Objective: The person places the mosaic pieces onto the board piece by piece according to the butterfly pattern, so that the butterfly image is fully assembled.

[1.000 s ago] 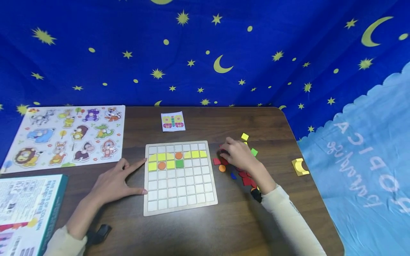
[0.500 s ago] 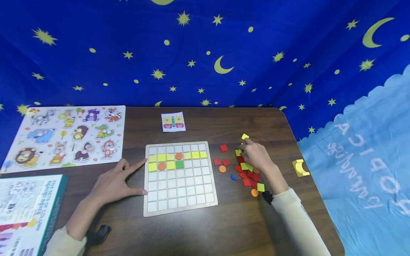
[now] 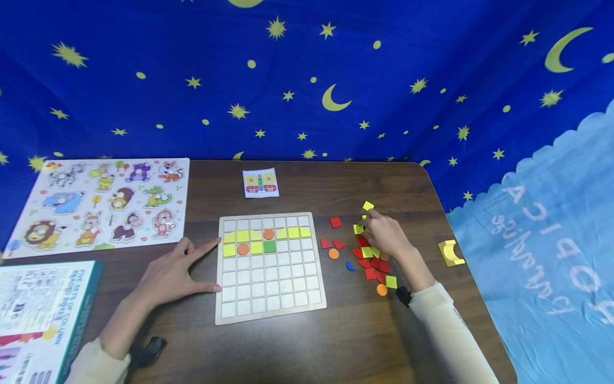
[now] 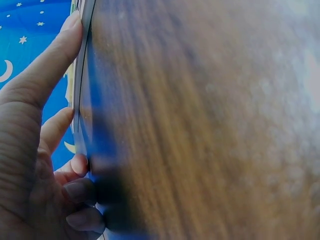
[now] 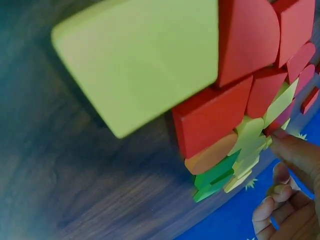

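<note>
A square wooden grid board (image 3: pixel 271 274) lies mid-table, its upper rows partly filled with yellow pieces, orange discs and a green square (image 3: pixel 270 246). My left hand (image 3: pixel 168 274) rests at its left edge, index finger and thumb spread along the side. In the left wrist view, the thumb (image 4: pixel 47 62) touches the board's thin edge. My right hand (image 3: pixel 388 234) reaches into a pile of coloured pieces (image 3: pixel 371 273), fingers bent near a yellow square (image 3: pixel 358 229). The right wrist view has the thumb (image 5: pixel 295 152) by small yellow pieces; whether they are pinched is unclear.
A butterfly pattern card (image 3: pixel 260 183) lies behind the board. An animal puzzle sheet (image 3: pixel 103 205) and a box (image 3: pixel 43 314) occupy the left. A yellow arch block (image 3: pixel 450 252) sits at the right edge. Star-patterned cloth (image 3: pixel 216 80) hangs behind.
My right hand has moved right and slightly back from the red pieces to the yellow ones, uncovering a red piece. The left hand and board stay put.
</note>
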Demonstrator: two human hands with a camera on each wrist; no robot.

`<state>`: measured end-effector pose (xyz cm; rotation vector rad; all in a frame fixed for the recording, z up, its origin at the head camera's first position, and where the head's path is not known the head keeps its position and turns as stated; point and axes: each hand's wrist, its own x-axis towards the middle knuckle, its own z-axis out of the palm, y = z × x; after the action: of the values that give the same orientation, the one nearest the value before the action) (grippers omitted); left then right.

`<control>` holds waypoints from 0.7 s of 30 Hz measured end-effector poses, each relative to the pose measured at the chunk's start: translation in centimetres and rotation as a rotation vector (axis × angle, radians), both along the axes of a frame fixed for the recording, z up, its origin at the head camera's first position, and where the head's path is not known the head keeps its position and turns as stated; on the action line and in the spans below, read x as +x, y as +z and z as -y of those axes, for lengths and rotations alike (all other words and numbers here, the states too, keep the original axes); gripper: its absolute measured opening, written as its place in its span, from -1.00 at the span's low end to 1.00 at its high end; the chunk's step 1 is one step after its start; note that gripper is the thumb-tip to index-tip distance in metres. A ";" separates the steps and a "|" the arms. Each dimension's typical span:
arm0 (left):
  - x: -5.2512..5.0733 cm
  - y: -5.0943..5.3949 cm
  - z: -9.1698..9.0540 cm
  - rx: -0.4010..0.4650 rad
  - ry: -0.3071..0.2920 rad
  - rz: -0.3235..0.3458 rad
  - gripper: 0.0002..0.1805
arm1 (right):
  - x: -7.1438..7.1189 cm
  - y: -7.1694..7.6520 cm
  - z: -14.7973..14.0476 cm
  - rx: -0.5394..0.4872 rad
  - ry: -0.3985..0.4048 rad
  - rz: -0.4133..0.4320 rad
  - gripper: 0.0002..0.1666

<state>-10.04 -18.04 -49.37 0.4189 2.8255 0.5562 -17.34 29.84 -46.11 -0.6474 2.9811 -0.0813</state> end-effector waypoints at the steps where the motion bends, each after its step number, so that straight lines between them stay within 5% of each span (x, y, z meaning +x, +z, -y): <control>1: 0.0 0.0 0.0 -0.001 -0.001 0.001 0.18 | -0.1 0.0 0.0 -0.001 0.007 0.001 -0.66; 12: -0.1 -0.1 0.0 -0.006 0.001 0.003 0.19 | -0.9 0.1 -0.2 0.003 -0.012 0.087 -0.66; 21: 0.0 -0.2 0.1 -0.006 0.003 -0.005 0.19 | -0.4 0.6 1.7 -0.073 0.089 -0.013 -0.66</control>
<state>-10.07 -18.10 -49.58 0.4149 2.8324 0.5483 -17.72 28.17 -45.54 -0.7902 2.9689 -0.1806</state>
